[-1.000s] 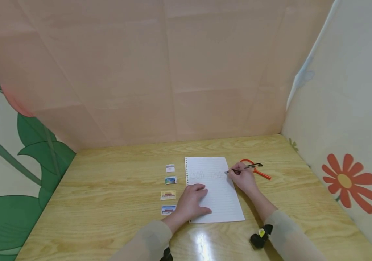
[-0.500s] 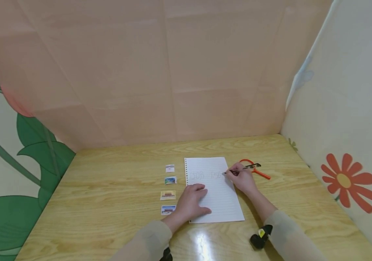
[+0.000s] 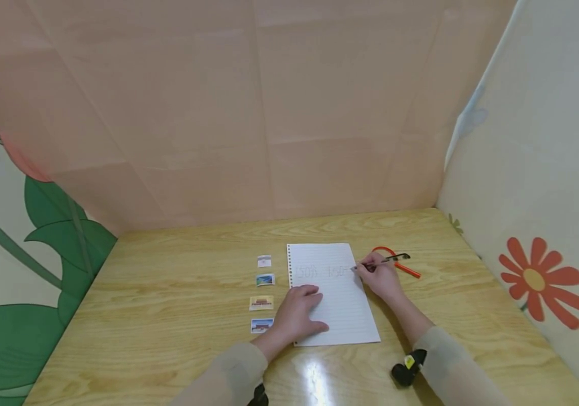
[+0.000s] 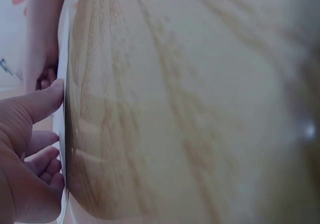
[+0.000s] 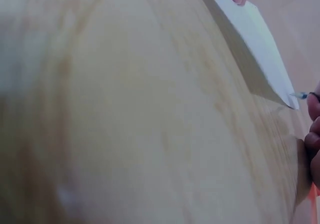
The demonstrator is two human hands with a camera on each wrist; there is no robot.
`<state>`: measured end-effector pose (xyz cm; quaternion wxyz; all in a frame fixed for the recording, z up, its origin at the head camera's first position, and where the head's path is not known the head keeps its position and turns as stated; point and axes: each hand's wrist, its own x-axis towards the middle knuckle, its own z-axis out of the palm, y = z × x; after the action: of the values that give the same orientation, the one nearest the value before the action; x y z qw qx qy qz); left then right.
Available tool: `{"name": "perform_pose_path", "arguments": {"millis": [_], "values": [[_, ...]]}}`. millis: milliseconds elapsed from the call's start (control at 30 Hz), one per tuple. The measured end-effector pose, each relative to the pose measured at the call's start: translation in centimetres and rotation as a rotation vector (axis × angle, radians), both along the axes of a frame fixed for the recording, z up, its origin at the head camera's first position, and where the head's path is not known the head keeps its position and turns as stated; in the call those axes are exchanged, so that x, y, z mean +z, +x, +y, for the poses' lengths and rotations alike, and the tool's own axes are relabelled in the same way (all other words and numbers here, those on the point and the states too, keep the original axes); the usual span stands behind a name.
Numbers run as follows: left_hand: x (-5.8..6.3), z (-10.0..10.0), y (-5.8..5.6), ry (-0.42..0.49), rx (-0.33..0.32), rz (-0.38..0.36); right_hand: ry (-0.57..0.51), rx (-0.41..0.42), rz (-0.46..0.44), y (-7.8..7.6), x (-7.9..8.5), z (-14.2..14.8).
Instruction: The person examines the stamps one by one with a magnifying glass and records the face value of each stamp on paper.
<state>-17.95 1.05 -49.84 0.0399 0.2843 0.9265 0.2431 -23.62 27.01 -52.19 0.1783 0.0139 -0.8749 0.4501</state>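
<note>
A lined sheet of loose-leaf paper [image 3: 337,316] lies on the table, holes along its left edge. Faint handwriting, with "150" readable, runs across its upper part. My right hand [image 3: 381,280] pinches a dark pen [image 3: 383,261], its tip at the end of the written line near the sheet's right edge. In the right wrist view the pen tip [image 5: 300,94] shows close over the paper [image 5: 257,38]. My left hand [image 3: 298,313] rests on the sheet's lower left with thumb and fingers spread; in the left wrist view its fingertips [image 4: 56,86] touch the paper.
Left of the sheet, several small picture stamps [image 3: 261,303] stand in a column; the lowest one is beside my left wrist. Behind my right hand lie red-handled scissors or a similar red tool [image 3: 408,271]. The wooden table [image 3: 178,304] meets a pink backdrop at the back.
The pen tip has shifted slightly left and then back right along the written line, where more strokes show. My left hand stays in place on the paper.
</note>
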Motion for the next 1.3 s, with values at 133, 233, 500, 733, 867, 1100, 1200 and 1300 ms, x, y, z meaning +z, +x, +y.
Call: {"name": "perform_pose_path", "arguments": {"millis": [133,233,500,733,867,1100,1200,1300], "values": [[-0.01,-0.01,0.02,-0.005,-0.002,0.006,-0.051,0.001,-0.002,-0.01,-0.07,0.14],[-0.03,0.0,0.02,-0.006,0.0,0.015,-0.034,0.028,-0.001,0.05,-0.08,0.18],[0.1,-0.03,0.04,-0.001,-0.008,0.014,0.033,0.04,-0.004,0.09,-0.18,0.02],[0.0,-0.03,-0.02,-0.001,-0.008,0.024,0.055,0.052,-0.002,0.01,-0.4,0.15],[-0.08,-0.01,-0.01,-0.001,-0.011,0.034,0.05,0.066,-0.025,0.25,-0.25,0.16],[-0.01,0.04,-0.01,-0.005,-0.002,0.024,0.057,0.087,-0.065,0.51,0.14,0.04],[-0.03,0.03,-0.04,-0.006,-0.001,0.022,0.008,0.059,-0.073,0.45,0.2,0.05],[-0.05,0.01,-0.03,-0.009,-0.001,0.023,-0.007,0.027,-0.084,0.34,0.24,0.1]]}}
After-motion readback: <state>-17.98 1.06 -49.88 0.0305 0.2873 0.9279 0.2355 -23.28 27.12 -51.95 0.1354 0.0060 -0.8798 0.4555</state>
